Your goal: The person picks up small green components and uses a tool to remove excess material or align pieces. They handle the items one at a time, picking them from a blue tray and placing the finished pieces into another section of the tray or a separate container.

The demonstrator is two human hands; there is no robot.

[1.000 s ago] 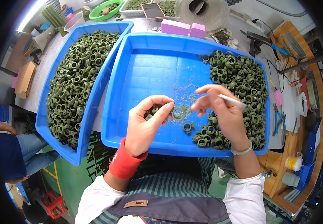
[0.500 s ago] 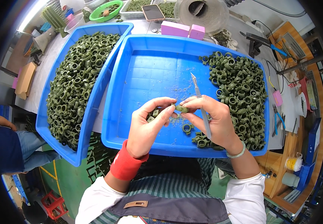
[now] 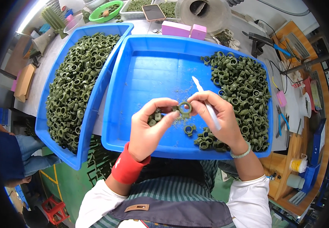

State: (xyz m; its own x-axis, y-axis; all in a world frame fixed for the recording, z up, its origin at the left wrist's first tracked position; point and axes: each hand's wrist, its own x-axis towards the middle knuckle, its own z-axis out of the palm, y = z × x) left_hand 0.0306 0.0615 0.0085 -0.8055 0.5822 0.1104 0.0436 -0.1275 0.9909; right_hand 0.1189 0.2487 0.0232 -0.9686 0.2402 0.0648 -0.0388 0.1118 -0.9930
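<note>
We see a phone (image 3: 153, 12) lying far centre, its dark screen framed in orange; two pink boxes (image 3: 183, 29) sit beside it.

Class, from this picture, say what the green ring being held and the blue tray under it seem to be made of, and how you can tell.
Green ring: probably moulded plastic, matt olive; crumbs of trimmed flash lie below it. Blue tray: likely rigid plastic, smooth and slightly glossy, with moulded rim.

Two trays sat side by side on the table (image 3: 46, 64) in front of you. The left tray (image 3: 43, 129) was filled with rings (image 3: 77, 76). In the right tray (image 3: 153, 76), a heap of rings (image 3: 244, 87) lay along its right side, a few loose ones (image 3: 206, 140) near its front edge. Behind the trays lay two blocks (image 3: 183, 29) and a phone (image 3: 153, 12); pliers (image 3: 281, 119) lay to the right.
</note>
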